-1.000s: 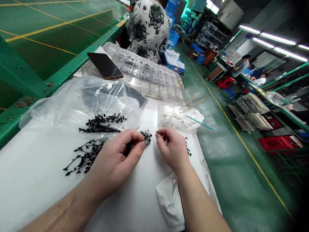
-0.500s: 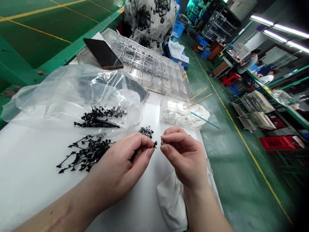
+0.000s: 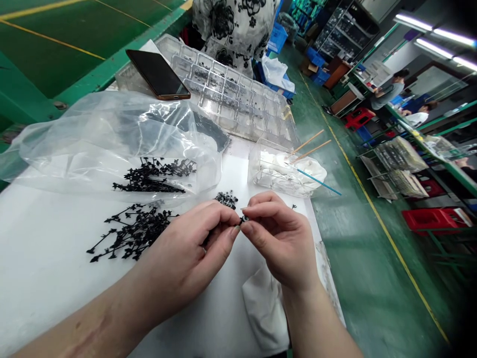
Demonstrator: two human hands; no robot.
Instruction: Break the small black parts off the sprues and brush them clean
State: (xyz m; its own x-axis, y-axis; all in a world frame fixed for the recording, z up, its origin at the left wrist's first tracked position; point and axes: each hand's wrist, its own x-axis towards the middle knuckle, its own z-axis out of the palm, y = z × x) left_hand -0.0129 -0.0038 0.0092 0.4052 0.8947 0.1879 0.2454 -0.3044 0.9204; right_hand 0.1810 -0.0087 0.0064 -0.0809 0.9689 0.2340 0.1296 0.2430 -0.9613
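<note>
Hands: my left hand (image 3: 186, 253) and right hand (image 3: 283, 241) meet fingertip to fingertip over the table (image 3: 40, 268), both pinched on a tiny black part (image 3: 244, 219).
Part: between my thumbs and forefingers, just in front of a small heap (image 3: 225, 199) of similar bits.
Left of the hands: loose black sprues (image 3: 130, 236) on the table, with more inside a clear bag (image 3: 93, 134) behind them.
Beyond: a phone (image 3: 158, 74) beside a clear tray (image 3: 257, 107) of compartments. A clear box (image 3: 261, 166) nearer me holds white cloth, with sticks (image 3: 309, 144) poking out.
By my right wrist: a white rag (image 3: 263, 308), partly under the forearm.
Behind the tray: a person (image 3: 234, 25) in a flowered shirt, cut off by the top edge.
Hard to make out: my fingers cover most of the part, so I cannot tell whether it is one piece or two. The tray's contents are too small to read.
</note>
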